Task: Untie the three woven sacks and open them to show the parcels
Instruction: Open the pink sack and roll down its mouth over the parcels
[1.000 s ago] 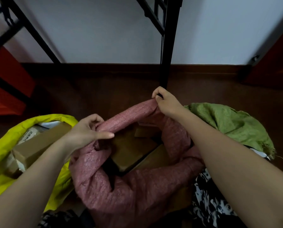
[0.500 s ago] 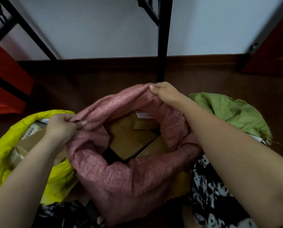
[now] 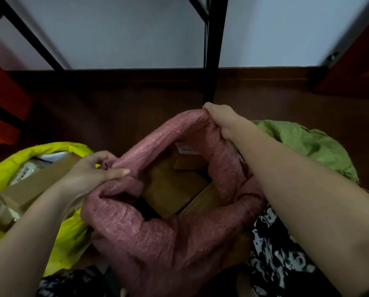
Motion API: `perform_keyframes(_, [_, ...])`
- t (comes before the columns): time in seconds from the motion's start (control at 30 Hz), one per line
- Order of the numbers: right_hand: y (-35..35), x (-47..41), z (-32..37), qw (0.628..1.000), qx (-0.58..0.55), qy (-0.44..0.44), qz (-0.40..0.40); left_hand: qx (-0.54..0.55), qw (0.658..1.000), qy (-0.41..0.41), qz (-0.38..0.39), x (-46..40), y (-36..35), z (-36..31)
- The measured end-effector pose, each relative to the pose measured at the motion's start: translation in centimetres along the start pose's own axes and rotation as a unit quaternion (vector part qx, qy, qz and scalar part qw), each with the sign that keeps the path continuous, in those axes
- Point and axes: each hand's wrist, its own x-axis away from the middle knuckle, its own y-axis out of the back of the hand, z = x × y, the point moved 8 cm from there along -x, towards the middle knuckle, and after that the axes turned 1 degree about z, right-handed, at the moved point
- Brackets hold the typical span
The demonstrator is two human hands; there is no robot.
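A pink woven sack (image 3: pixel 158 236) sits in the middle on the floor, its mouth rolled down and open. Brown cardboard parcels (image 3: pixel 170 185) show inside it, one with a white label (image 3: pixel 185 149). My left hand (image 3: pixel 93 174) grips the sack's rolled rim at its left side. My right hand (image 3: pixel 224 121) grips the rim at its far right. To the left, a yellow woven sack (image 3: pixel 5 168) lies open with cardboard parcels (image 3: pixel 35 185) showing. To the right lies a green woven sack (image 3: pixel 307 146), crumpled, its contents hidden.
A black metal frame post (image 3: pixel 213 50) stands right behind the pink sack against a white wall. Red furniture (image 3: pixel 5 99) is at the far left and a red-brown door (image 3: pixel 359 61) at the far right. Black-and-white patterned fabric (image 3: pixel 282 254) covers my lap below.
Both hands kept hold of the pink sack's rim and pulled it apart, so its mouth opened wider and a labelled parcel came into view. My left hand has shifted its grip on the rim.
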Motion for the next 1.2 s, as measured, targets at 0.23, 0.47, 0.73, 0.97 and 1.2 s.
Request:
perform_keyframes(0.23, [2.4,-0.6,1.9,0.964,0.206,0.108,-0.126,0.205,0.973,0.078,0.073,1.0,0.5,0.6])
perform_keyframes(0.47, [-4.9,5.0,3.8,0.796,0.465,0.387,0.004,0.309,0.946,0.085,0.046,1.5,-0.3,0.8])
perform_keyframes(0.73, [-12.3,7.1,1.5,0.76,0.439,0.443,0.182,0.292,0.951,0.058,0.077,2.0,-0.4,-0.1])
perform_keyframes(0.97, [-13.0,5.1,0.8,0.909,0.271,0.256,0.183,0.178,0.983,0.037,-0.037,2.4,2.0,2.0])
perform_keyframes(1.2, [-13.3,4.1,0.0,0.954,0.208,0.158,0.144,-0.37,0.909,0.148,-0.124,1.5,3.0,4.2])
